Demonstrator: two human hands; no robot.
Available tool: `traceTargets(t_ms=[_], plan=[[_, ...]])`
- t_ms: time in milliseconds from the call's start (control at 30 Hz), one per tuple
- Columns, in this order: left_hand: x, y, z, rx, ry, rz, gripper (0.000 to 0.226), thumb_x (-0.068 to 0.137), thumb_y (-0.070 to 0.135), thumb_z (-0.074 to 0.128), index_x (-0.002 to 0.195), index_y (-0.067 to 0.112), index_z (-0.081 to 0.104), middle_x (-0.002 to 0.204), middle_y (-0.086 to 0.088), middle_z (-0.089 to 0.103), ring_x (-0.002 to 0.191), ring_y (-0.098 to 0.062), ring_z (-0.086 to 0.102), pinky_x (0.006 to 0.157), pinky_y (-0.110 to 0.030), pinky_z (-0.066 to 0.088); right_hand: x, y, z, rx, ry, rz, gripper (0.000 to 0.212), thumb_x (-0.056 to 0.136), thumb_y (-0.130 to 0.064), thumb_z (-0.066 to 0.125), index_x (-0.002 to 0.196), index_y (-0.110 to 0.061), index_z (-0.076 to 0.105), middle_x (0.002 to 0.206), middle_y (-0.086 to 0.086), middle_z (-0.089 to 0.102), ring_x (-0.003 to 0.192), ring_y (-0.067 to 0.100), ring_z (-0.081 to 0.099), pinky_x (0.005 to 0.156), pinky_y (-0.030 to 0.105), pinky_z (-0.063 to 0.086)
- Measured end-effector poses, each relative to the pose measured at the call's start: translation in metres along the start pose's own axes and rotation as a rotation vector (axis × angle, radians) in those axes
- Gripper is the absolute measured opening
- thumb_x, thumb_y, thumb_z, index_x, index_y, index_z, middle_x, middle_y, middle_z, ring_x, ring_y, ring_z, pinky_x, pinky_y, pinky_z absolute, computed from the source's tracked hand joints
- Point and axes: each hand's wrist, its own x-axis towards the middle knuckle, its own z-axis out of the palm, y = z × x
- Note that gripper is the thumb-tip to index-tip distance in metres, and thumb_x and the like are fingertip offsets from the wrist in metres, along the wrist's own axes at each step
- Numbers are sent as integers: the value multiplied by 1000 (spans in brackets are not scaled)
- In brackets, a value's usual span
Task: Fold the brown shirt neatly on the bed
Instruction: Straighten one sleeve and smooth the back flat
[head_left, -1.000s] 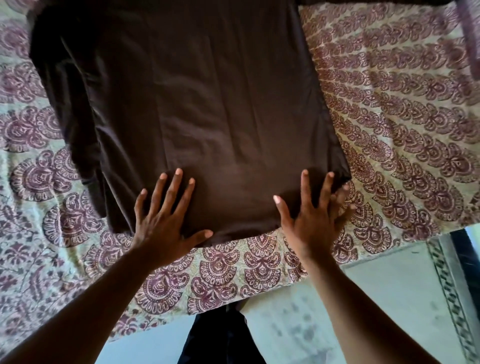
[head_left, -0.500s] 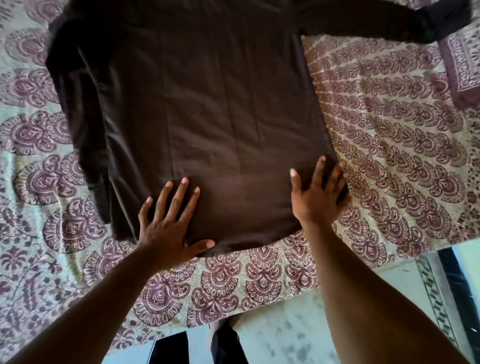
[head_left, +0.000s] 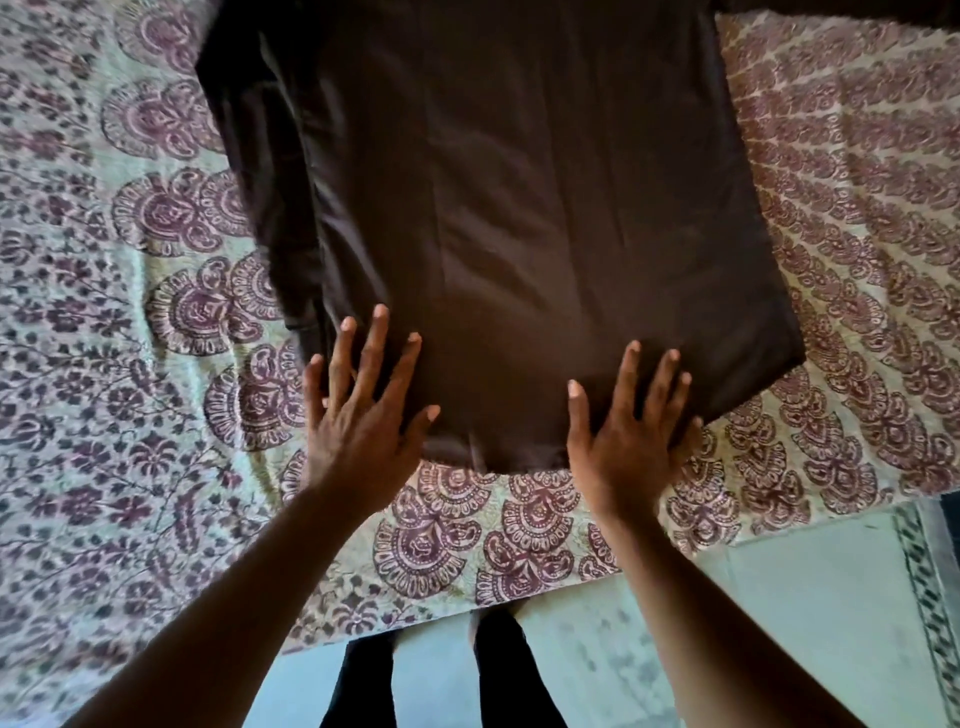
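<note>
Bed (head_left: 857, 208) with paisley sheet carries brown shirt (head_left: 519, 208), spread flat, left side already folded in. Right hand (head_left: 623, 441) slid inward from hem corner; left hand (head_left: 363, 415) unmoved. Both flat, fingers splayed, smoothing, gripping nothing.

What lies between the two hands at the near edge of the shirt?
In the head view, only smooth brown shirt fabric and its hem span the gap between the left hand and right hand; below the hem, patterned bedsheet.
</note>
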Motion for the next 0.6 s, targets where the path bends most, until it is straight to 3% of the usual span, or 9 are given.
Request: traceTargets(t_ms=[133, 267, 367, 500, 600], plan=[[-33, -44, -6, 0, -20, 37, 73, 100, 59, 37, 164, 30, 16, 173, 3, 2, 160, -29, 8, 120, -59, 23, -4, -23, -11, 39, 30, -39, 88, 98, -75, 33, 165, -23, 8, 171, 18, 3, 158, 39, 3, 122, 67, 14], [-47, -67, -12, -19, -82, 61, 77, 98, 51, 44, 164, 26, 15, 173, 10, 3, 159, -26, 11, 115, -65, 24, 23, -104, -7, 80, 14, -249, 83, 98, -74, 35, 164, -33, 8, 172, 15, 0, 158, 39, -1, 121, 66, 10], [-39, -75, -20, -54, -78, 29, 67, 100, 47, 40, 163, 29, 23, 173, 10, 6, 159, -28, 11, 115, -69, 19, 19, -147, 8, 40, -42, -350, 75, 99, -71, 32, 163, -36, 13, 173, 12, -1, 158, 40, -3, 121, 69, 11], [-14, -79, -33, -174, -53, -37, 57, 104, 51, 32, 159, 39, 28, 172, 14, 4, 159, -21, 6, 118, -69, 12, -37, -135, 12, -35, -131, -611, 61, 105, -62, 28, 162, -45, 12, 173, 4, -5, 159, 35, -5, 121, 67, 11], [4, -83, -41, -249, -30, -98, 51, 103, 49, 37, 154, 40, 38, 171, 12, 10, 156, -20, 13, 116, -67, 18, -71, -108, 9, -58, -204, -792, 57, 106, -60, 31, 159, -51, 15, 174, 2, -4, 160, 33, -2, 121, 67, 16]])
